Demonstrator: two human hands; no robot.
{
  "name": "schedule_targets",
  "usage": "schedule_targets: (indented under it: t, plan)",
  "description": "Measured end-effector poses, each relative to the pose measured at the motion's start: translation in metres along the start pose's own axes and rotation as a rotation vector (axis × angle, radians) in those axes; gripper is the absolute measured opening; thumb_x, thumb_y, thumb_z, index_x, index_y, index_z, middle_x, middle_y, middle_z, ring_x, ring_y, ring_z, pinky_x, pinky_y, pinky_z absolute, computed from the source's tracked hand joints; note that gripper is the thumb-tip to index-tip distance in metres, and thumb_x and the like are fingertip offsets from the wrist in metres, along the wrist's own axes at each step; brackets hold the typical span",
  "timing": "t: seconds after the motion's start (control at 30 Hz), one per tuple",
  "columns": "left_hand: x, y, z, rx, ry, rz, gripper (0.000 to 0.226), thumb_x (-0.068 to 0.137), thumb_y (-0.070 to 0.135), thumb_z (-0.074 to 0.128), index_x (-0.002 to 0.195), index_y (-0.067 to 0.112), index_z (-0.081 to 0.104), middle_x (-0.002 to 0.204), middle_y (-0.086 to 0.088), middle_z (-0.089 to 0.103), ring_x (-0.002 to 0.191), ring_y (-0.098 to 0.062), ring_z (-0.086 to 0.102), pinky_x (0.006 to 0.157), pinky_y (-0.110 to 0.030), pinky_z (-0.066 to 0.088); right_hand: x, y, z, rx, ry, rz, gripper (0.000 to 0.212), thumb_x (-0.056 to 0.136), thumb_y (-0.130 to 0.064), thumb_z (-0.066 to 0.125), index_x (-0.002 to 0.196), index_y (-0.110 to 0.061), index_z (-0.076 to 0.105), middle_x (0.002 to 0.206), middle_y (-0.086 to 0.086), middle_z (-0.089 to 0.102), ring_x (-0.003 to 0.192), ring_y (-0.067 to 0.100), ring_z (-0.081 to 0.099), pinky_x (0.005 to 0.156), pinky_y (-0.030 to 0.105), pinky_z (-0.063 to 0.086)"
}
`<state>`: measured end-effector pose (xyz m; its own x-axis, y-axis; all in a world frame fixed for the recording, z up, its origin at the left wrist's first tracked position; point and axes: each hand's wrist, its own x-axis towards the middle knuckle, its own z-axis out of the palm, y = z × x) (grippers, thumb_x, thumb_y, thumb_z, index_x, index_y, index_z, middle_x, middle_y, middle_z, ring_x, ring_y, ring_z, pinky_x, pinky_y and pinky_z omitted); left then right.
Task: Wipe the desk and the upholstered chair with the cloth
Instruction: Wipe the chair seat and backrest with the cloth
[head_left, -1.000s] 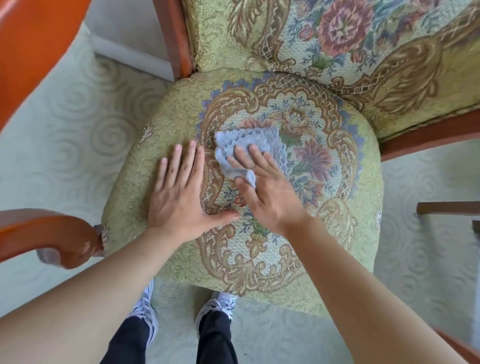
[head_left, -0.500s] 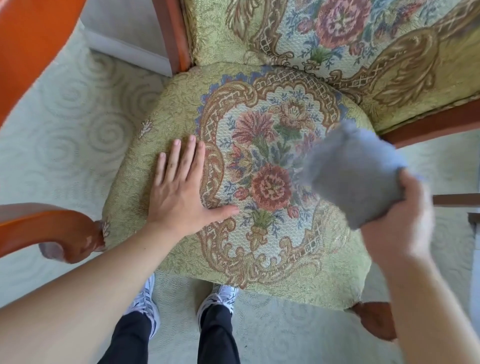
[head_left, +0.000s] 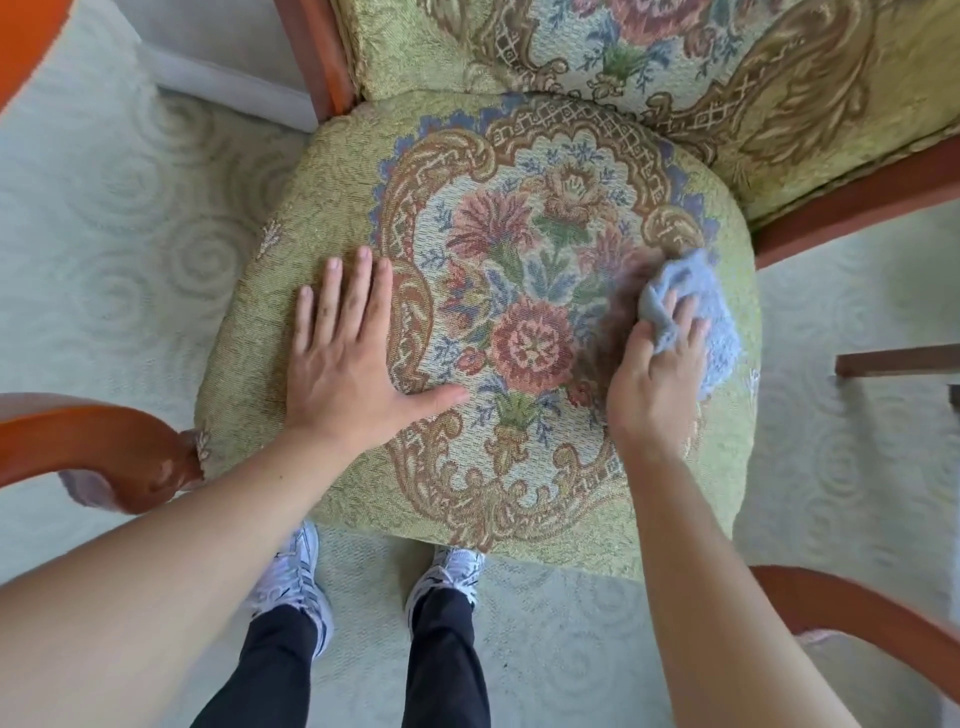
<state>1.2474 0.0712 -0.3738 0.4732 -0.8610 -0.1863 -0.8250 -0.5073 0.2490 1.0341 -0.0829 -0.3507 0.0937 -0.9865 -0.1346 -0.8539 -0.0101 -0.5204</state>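
Note:
The upholstered chair's seat fills the middle of the view, green with a floral medallion, and its matching backrest rises at the top. My left hand lies flat on the left part of the seat, fingers spread, holding nothing. My right hand presses a crumpled light blue cloth onto the seat's right side, near the rim. The fingers grip the cloth's near edge. That hand and the cloth look slightly blurred. No desk is in view.
Orange-brown wooden armrests curve in at the left and lower right. The chair's wooden frame shows at the right of the backrest. Pale swirl-patterned carpet surrounds the chair. My white sneakers stand just before the seat's front edge.
My right hand swept the cloth from the seat's centre, lifted it off to the right, and now has it down on the seat's right side. My left hand stayed flat in place.

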Motion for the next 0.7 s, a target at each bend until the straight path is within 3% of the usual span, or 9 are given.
schedule_targets:
  t: [0.13,0.3,0.37,0.4,0.47,0.53,0.63,0.7]
  plan:
    - [0.000,0.001,0.001,0.012,-0.004,-0.011,0.138,0.062,0.105,0.027,0.160,0.016,-0.010,0.168,-0.005,-0.012,0.155,-0.026,-0.008,0.125,-0.052,0.004,-0.033,-0.009,0.015,-0.114,-0.093,-0.211,0.057,0.105,-0.037,0.017,0.159,-0.022,0.014,0.167,-0.001,0.005,0.151,0.011,-0.009,0.124,0.031,-0.008]
    - [-0.002,0.003,-0.002,0.008,-0.016,-0.005,0.136,0.063,0.105,0.027,0.160,0.015,-0.006,0.169,-0.006,-0.008,0.156,-0.028,-0.004,0.125,-0.052,0.004,-0.081,-0.021,0.023,-0.173,-0.203,-0.356,0.057,0.105,-0.035,0.015,0.159,-0.018,0.015,0.166,0.002,0.007,0.154,0.020,-0.006,0.126,0.040,-0.001]
    - [-0.003,0.006,-0.005,0.005,-0.028,-0.007,0.138,0.062,0.105,0.025,0.160,0.013,-0.005,0.169,-0.007,-0.007,0.156,-0.028,-0.004,0.125,-0.053,0.005,-0.099,-0.022,0.017,-0.082,-0.269,-0.368,0.053,0.105,-0.035,0.019,0.157,-0.023,0.024,0.165,-0.003,0.014,0.154,0.014,-0.001,0.126,0.039,0.003]
    - [-0.003,0.007,-0.007,0.002,-0.034,-0.001,0.139,0.061,0.105,0.024,0.160,0.013,-0.005,0.169,-0.006,-0.007,0.156,-0.027,-0.004,0.125,-0.053,0.005,-0.105,-0.024,0.010,0.020,-0.306,-0.322,0.051,0.106,-0.038,0.021,0.155,-0.030,0.030,0.163,-0.011,0.021,0.153,0.007,0.005,0.126,0.036,0.008]
    - [-0.001,0.016,-0.010,-0.003,-0.052,0.047,0.141,0.059,0.106,0.025,0.160,0.013,-0.006,0.169,-0.004,-0.009,0.156,-0.024,-0.006,0.125,-0.054,0.006,-0.107,-0.028,-0.009,0.362,-0.357,-0.114,0.044,0.105,-0.050,0.025,0.141,-0.043,0.049,0.146,-0.029,0.047,0.141,-0.005,0.036,0.118,0.034,0.030]
    - [0.006,0.029,-0.012,-0.015,-0.056,0.107,0.142,0.058,0.107,0.026,0.160,0.014,-0.007,0.169,-0.002,-0.011,0.156,-0.022,-0.008,0.125,-0.052,0.005,-0.094,-0.032,-0.032,0.719,-0.305,0.128,0.042,0.102,-0.054,0.032,0.121,-0.043,0.068,0.122,-0.023,0.068,0.113,-0.005,0.061,0.094,0.028,0.051]
    - [0.030,0.049,-0.015,-0.046,-0.026,0.145,0.139,0.061,0.106,0.026,0.160,0.013,-0.005,0.169,-0.004,-0.011,0.155,-0.019,-0.009,0.126,-0.044,0.002,-0.056,-0.034,-0.068,0.934,0.034,0.484,0.035,0.095,-0.053,0.045,0.086,-0.044,0.078,0.088,-0.017,0.076,0.075,-0.003,0.070,0.059,0.020,0.052]
    - [0.049,0.057,-0.018,-0.043,-0.009,0.142,0.139,0.062,0.106,0.024,0.160,0.013,-0.007,0.169,-0.004,-0.013,0.155,-0.018,-0.012,0.125,-0.039,-0.001,-0.023,-0.033,-0.080,0.896,0.202,0.568,0.036,0.096,-0.052,0.048,0.083,-0.031,0.074,0.077,-0.016,0.074,0.071,0.002,0.070,0.062,0.023,0.048]
